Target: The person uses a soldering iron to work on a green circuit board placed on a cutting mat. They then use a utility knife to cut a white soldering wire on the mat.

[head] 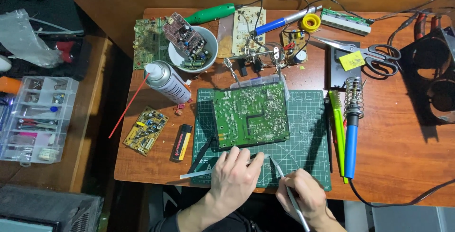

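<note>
1. I see the large green rectangular circuit board [250, 116] at frame centre on the green cutting mat [308, 132], solder side up, just above both hands, long axis left to right.
2. My left hand [235, 175] lies flat, fingers loose, over a thin grey strip [199, 173], nearer the board.
3. My right hand [303, 195] grips slim metal tweezers [284, 180], tip pointing up-left.
4. A blue-handled soldering iron [351, 137] sits at right.
</note>
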